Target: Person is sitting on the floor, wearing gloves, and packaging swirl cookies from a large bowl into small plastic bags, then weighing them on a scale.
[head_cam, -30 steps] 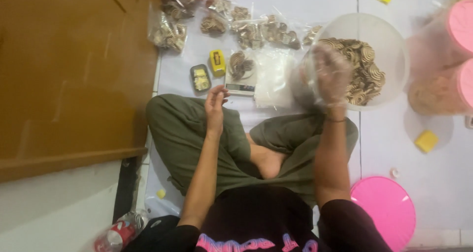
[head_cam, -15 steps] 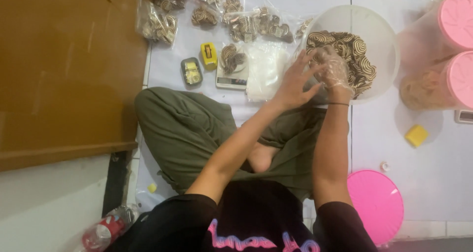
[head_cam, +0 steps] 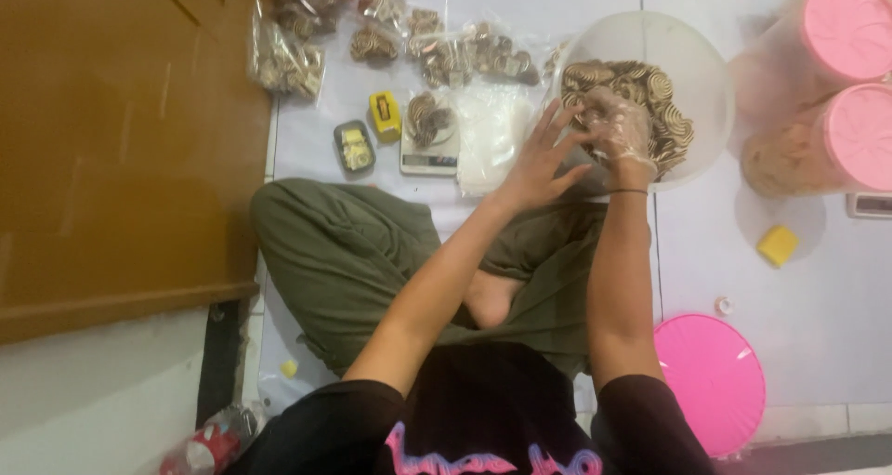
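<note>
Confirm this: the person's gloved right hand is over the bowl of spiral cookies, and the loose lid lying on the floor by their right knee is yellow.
Not quite. The head view shows the loose lid is pink, not yellow. The rest holds: the gloved right hand is over the bowl of spiral cookies.

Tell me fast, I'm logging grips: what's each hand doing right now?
Left hand: open, fingers spread, touching the gloved right hand.
Right hand: in a clear plastic glove over the bowl of spiral cookies; grip cannot be told.
</note>
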